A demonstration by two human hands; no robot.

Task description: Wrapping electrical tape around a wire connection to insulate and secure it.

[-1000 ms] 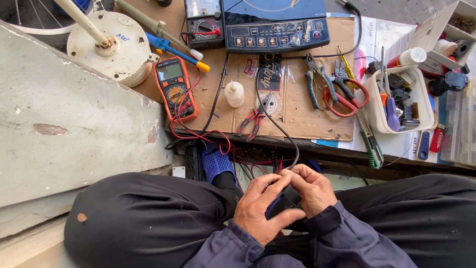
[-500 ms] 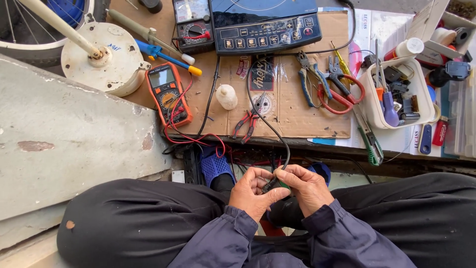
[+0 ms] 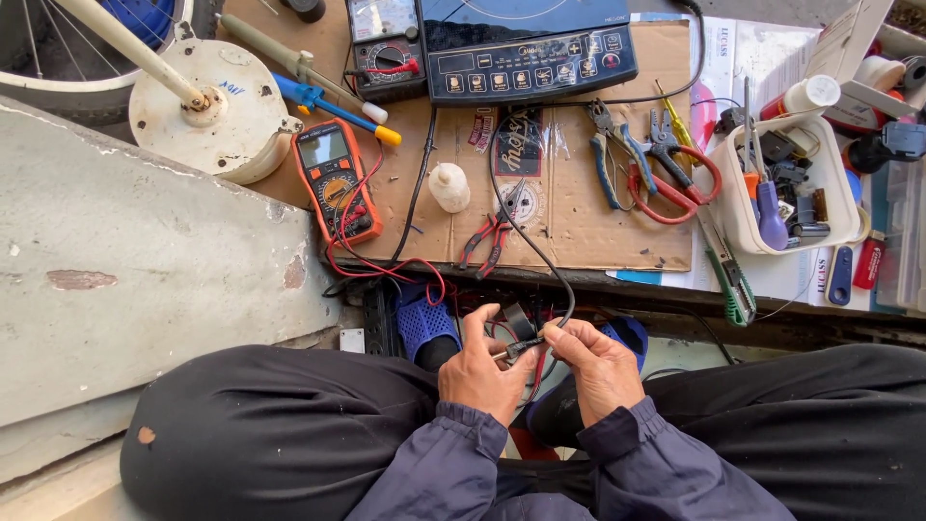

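A grey concrete slab (image 3: 125, 280) fills the left of the frame, and a sheet of cardboard (image 3: 579, 222) covers the upper middle. At the top centre lies a dark cooker panel (image 3: 526, 43), with a round white motor housing (image 3: 207, 111) at upper left and a white tub of small tools (image 3: 786, 183) at upper right. An orange meter (image 3: 333, 178) sits left of centre, red-handled pliers (image 3: 487, 241) just below the middle. At lower centre the left hand (image 3: 482, 371) and right hand (image 3: 598, 367) meet over the lap, fingers closed, both pinching the end of a black cable (image 3: 526, 249) that runs up over the cardboard.
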